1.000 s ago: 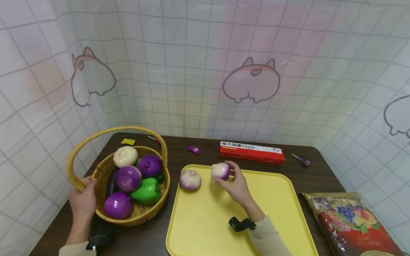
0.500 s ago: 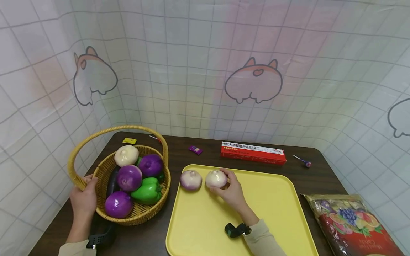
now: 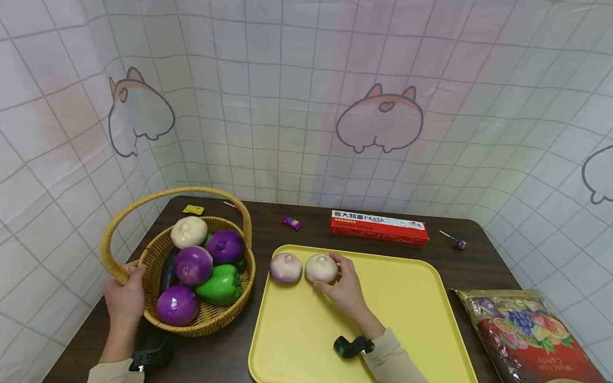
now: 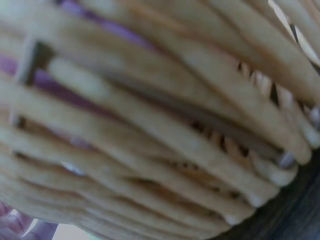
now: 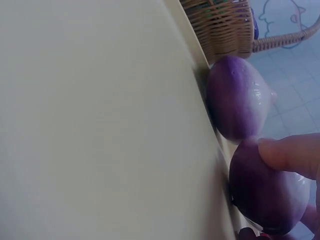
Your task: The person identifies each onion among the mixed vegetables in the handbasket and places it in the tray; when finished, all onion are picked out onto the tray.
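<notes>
My right hand (image 3: 346, 284) holds a white-and-purple turnip (image 3: 321, 268) at the back of the yellow tray (image 3: 306, 330), thumb and fingers on its sides. A second turnip (image 3: 286, 268) sits just left of it; in the right wrist view the held turnip (image 5: 267, 187) comes right up against this other turnip (image 5: 237, 100). My left hand (image 3: 125, 295) grips the wicker basket (image 3: 215, 325) on its left side, where the handle meets the rim. Inside lie several round purple vegetables (image 3: 193, 266), a white one (image 3: 189, 232), a green bell pepper (image 3: 220, 285) and a dark eggplant (image 3: 168, 274).
Behind the tray lies a red pasta box (image 3: 378, 227), with a lollipop (image 3: 454, 240) to its right. A purple candy (image 3: 292, 223) and a yellow candy (image 3: 193, 209) lie along the back. At right is a large candy bag (image 3: 536, 335). A patterned curtain (image 3: 287, 106) stands behind the table.
My right hand has lowered its turnip onto the tray, moving it slightly left and turning its white top upward, beside the other turnip. My left hand stays on the basket.
</notes>
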The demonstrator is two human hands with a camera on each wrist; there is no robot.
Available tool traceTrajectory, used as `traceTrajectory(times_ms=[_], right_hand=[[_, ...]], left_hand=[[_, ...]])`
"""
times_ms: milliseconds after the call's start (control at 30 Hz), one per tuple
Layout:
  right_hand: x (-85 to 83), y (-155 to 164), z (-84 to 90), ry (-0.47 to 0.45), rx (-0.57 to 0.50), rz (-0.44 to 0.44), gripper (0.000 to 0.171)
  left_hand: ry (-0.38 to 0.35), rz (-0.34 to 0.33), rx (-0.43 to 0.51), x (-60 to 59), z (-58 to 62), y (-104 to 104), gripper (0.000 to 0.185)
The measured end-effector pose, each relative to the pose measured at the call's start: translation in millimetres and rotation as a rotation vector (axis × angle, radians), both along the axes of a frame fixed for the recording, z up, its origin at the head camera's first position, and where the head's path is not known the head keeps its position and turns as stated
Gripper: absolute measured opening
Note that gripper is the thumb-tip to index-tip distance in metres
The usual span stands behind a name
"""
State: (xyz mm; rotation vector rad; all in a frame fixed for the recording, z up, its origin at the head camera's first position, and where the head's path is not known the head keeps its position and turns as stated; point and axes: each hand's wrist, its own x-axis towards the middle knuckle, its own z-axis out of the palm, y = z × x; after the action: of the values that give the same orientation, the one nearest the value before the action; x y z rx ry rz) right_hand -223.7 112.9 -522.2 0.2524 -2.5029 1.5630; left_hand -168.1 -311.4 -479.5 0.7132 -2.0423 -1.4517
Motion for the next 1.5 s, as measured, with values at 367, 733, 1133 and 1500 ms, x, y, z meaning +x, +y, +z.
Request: traceTrajectory(times_ms=[367,733,1133,1500], right_hand=[[-0.7,1.7,6.4,-0.017,-0.034,0.016,0.080],[2.3,3.5,16.7,0.068,-0.099,-0.082,0.064],[25.1,-47.0,53.6,0.442,-0.086,0.015,0.049],[46.8,-118.0,82.3,0.255,-0.274,0.335,0.045]], left_hand=[[0.004,-0.007,-0.010,-6.6,4.5,1.5,0.033],[0.016,-0.015,-0.003,-7.0,3.7,1.7,0.032],[0.032,-0.011,-0.043,-1.6,6.1,-2.8,0.032],[-0.008,-0.012,-0.043,-0.8,1.7,-1.7,0.033]])
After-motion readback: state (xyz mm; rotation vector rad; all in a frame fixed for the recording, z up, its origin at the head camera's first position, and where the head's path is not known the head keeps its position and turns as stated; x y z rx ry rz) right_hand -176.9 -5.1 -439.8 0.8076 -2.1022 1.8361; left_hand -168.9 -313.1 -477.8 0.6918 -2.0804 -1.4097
